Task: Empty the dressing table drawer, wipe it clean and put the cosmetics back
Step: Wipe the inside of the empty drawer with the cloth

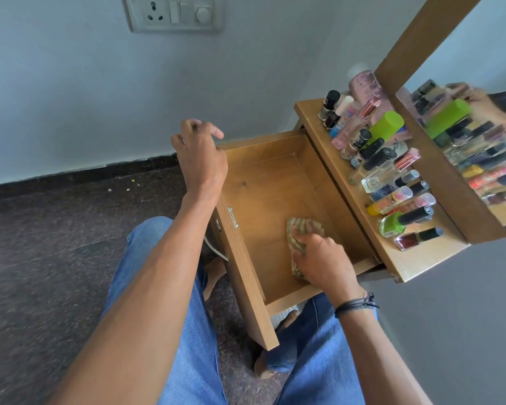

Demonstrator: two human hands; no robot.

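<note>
Now my right hand [319, 255] is gripping the cloth [300, 229], left hand [199, 159] resting loose on the drawer [263, 194] rim; cosmetics [386, 171] labels blurred.

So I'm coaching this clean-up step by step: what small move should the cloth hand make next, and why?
Probably sweep the cloth toward the far end of the drawer. The right hand grips it at the near end, bare floor stretches ahead, the left hand rests on the drawer's corner, and cosmetics sit on the tabletop.
</note>
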